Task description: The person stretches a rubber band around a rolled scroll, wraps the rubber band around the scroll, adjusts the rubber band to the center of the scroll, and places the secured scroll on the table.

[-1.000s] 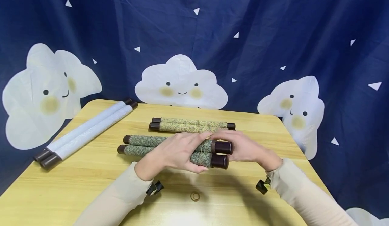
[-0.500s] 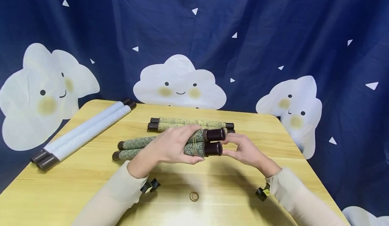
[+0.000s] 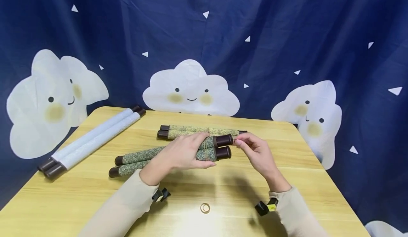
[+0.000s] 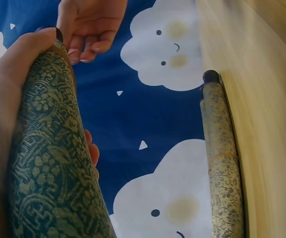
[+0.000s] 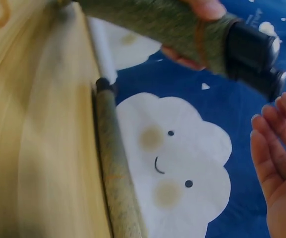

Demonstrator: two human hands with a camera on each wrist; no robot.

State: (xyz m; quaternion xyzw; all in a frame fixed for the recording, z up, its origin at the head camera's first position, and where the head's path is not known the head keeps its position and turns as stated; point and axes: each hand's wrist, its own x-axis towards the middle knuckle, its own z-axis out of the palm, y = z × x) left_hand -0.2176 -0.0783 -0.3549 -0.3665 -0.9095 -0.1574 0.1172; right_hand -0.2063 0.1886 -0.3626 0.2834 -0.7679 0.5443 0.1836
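Behind the work, you face a blue curtain (image 3: 271, 24) with white cloud prints. Before it stands the wooden tabletop (image 3: 299, 155). The white scrolls (image 3: 102, 139) lie obliquely at the far-left corner, from the left edge to the far edge. The green scrolls (image 3: 137, 155) are raised above the centre of the tabletop, a thin band (image 3: 205, 150) around them near their dark right ends. The yellow scrolls (image 3: 181, 128) lie parallel to the far edge. Your left hand (image 3: 181, 152) grasps the green pair from above. Your right hand (image 3: 259, 155) is released, fingers loosely bent just beside the dark ends; contact cannot be confirmed. Small tan loops (image 3: 201, 208) rest midway between the side edges, nearer you.
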